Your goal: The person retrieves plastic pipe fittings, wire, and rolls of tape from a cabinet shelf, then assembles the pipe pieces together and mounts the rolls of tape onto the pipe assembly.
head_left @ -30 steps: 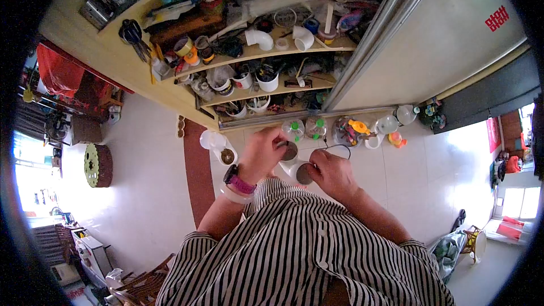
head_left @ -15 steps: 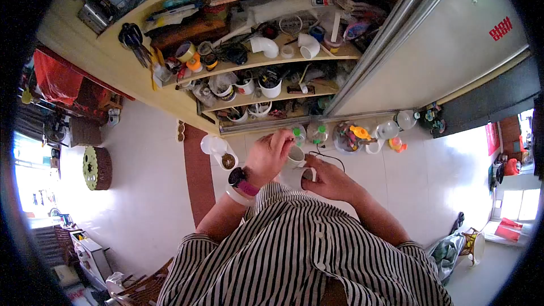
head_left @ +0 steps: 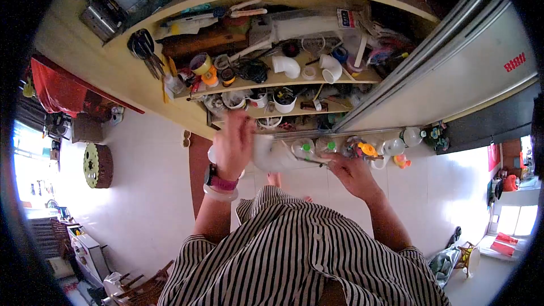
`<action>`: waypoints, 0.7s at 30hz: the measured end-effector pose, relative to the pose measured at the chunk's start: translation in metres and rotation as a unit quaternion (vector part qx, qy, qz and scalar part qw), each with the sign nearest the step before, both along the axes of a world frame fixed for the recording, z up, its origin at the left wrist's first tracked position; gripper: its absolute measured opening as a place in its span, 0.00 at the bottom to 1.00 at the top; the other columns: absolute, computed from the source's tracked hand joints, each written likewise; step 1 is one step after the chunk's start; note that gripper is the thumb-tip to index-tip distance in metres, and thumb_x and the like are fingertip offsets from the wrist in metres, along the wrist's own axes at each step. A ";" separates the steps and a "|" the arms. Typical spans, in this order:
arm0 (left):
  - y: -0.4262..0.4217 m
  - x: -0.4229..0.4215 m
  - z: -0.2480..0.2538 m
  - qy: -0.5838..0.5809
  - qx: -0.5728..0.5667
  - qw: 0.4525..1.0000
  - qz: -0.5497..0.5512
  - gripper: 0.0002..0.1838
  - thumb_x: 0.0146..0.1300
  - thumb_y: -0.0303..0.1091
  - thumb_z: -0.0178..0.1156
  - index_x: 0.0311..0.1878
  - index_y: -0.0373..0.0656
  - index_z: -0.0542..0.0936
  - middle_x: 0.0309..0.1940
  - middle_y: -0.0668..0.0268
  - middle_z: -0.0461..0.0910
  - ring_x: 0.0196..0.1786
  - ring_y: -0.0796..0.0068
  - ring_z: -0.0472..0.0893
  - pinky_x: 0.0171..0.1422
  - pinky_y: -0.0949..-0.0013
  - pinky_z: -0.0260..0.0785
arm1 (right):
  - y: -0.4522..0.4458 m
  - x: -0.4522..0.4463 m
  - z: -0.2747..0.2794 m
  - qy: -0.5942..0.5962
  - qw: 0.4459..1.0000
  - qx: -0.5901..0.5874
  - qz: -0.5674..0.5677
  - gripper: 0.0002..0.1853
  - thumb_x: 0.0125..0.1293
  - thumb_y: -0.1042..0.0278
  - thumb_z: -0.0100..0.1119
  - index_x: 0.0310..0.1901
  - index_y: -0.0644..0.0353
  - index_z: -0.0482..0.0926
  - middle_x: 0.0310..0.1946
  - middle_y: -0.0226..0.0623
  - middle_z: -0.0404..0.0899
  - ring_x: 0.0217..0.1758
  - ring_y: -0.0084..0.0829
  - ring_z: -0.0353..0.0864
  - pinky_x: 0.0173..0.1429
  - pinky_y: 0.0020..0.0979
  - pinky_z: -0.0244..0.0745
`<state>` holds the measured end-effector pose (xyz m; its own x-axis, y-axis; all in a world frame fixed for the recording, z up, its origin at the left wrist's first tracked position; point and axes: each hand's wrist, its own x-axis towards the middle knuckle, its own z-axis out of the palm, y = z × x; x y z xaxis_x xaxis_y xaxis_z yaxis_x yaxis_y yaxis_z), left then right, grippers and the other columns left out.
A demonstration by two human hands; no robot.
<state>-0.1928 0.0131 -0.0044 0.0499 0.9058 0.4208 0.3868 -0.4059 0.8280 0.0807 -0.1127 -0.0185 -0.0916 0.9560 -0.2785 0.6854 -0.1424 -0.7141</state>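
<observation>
My left hand (head_left: 233, 146), blurred by motion, is raised in front of the lower shelf, with a watch and a white bangle on its wrist. Against its fingers is a white plastic piece (head_left: 271, 154), smeared, its shape resembling a pipe fitting; the hand appears closed on it. To the right, my right hand (head_left: 356, 174) has its fingers bent together around a thin thing with a dark tip, too small to name. Beyond the hands, bottles with green caps (head_left: 306, 148) stand on the floor before the cabinet.
An open cabinet rises ahead, its upper shelf (head_left: 249, 85) crowded with tools, tape rolls and white pipe elbows (head_left: 286, 67). White tubs (head_left: 284, 100) fill the lower shelf. A sliding door (head_left: 453, 73) covers the right side. Along the floor sit clear jars (head_left: 394, 146) and an orange item (head_left: 367, 148).
My hands have moved apart: the left went left and up with the white piece, the right moved right. The camera view has shifted, so the shelves appear lower.
</observation>
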 end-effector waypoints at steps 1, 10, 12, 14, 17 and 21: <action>0.003 -0.001 0.001 0.135 0.036 0.988 -0.059 0.08 0.67 0.28 0.58 0.48 0.41 0.73 0.32 0.59 0.80 0.31 0.62 0.83 0.35 0.66 0.74 | 0.009 -0.003 0.004 0.045 0.998 0.048 -0.022 0.20 0.69 0.52 0.58 0.57 0.54 0.79 0.36 0.49 0.83 0.41 0.47 0.85 0.45 0.43 0.78; 0.027 0.015 0.007 0.121 0.083 0.971 -0.190 0.10 0.63 0.28 0.62 0.46 0.42 0.74 0.31 0.59 0.81 0.30 0.57 0.84 0.31 0.61 0.75 | 0.095 -0.084 0.022 0.065 0.985 0.142 0.075 0.30 0.56 0.36 0.66 0.50 0.52 0.82 0.43 0.45 0.84 0.45 0.48 0.84 0.51 0.44 0.77; 0.033 0.013 0.015 0.076 0.050 0.973 -0.213 0.09 0.65 0.26 0.61 0.46 0.40 0.74 0.30 0.61 0.82 0.31 0.61 0.85 0.32 0.66 0.76 | 0.101 -0.089 0.010 -0.005 0.987 0.143 0.067 0.32 0.56 0.34 0.65 0.54 0.50 0.80 0.43 0.47 0.84 0.46 0.49 0.83 0.50 0.45 0.77; 0.037 0.015 0.018 -0.037 -0.034 0.967 -0.251 0.07 0.65 0.22 0.59 0.45 0.38 0.74 0.31 0.62 0.82 0.32 0.68 0.86 0.34 0.71 0.76 | 0.106 -0.096 -0.001 -0.010 0.990 0.096 0.102 0.34 0.55 0.33 0.64 0.55 0.51 0.79 0.43 0.47 0.84 0.46 0.49 0.83 0.50 0.45 0.77; 0.052 0.018 0.021 -0.135 -0.036 0.961 -0.238 0.06 0.66 0.20 0.57 0.45 0.36 0.73 0.32 0.61 0.82 0.33 0.73 0.85 0.36 0.73 0.76 | 0.116 -0.102 -0.003 -0.019 0.991 0.004 0.135 0.35 0.56 0.34 0.64 0.58 0.51 0.77 0.41 0.48 0.83 0.46 0.50 0.83 0.50 0.46 0.78; 0.057 0.013 0.042 -0.159 -0.052 0.958 -0.231 0.08 0.64 0.21 0.59 0.45 0.36 0.74 0.34 0.61 0.82 0.35 0.71 0.85 0.40 0.72 0.76 | 0.125 -0.108 0.030 0.047 0.989 0.087 0.110 0.29 0.61 0.45 0.64 0.59 0.53 0.75 0.38 0.48 0.83 0.46 0.50 0.83 0.49 0.47 0.78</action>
